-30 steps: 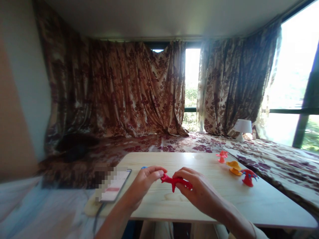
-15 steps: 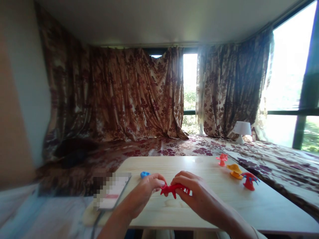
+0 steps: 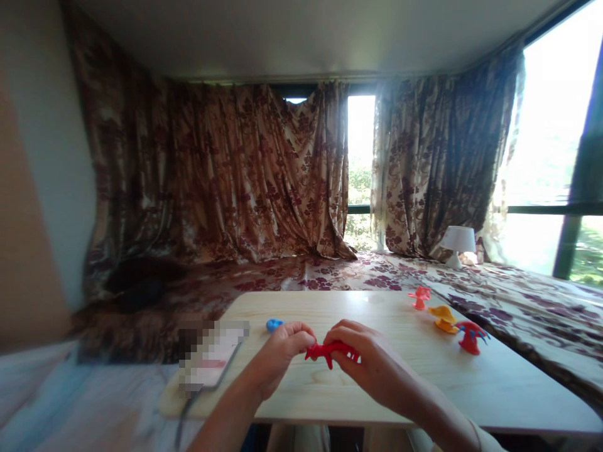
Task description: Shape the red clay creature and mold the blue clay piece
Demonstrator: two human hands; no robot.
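Between my two hands, above the table (image 3: 301,395), is a soft-looking red modelling-clay piece (image 3: 326,353) with several short prongs hanging from it. My left hand (image 3: 287,345) pinches its left end between thumb and fingertips. From above, my right hand (image 3: 360,351) wraps its fingers round the right part, where prongs show between thumb and palm. Just beyond my left hand lies a small blue clay lump (image 3: 274,324). To the right stand a pink stemmed figure (image 3: 419,297), a yellow one with a wide cap (image 3: 443,318), and a red one with blue strands (image 3: 470,339).
A blurred-out flat device (image 3: 214,361) rests at the table's left edge, with a dark cable (image 3: 183,414) running down from it. Behind the table, patterned cloth covers a ledge bearing a white lamp (image 3: 460,242). Patterned curtains (image 3: 254,182) hang at the back.
My left fingers have shifted slightly on the left end of the red clay piece. Both hands keep hold of it. The view has tilted slightly; the other figures stay put.
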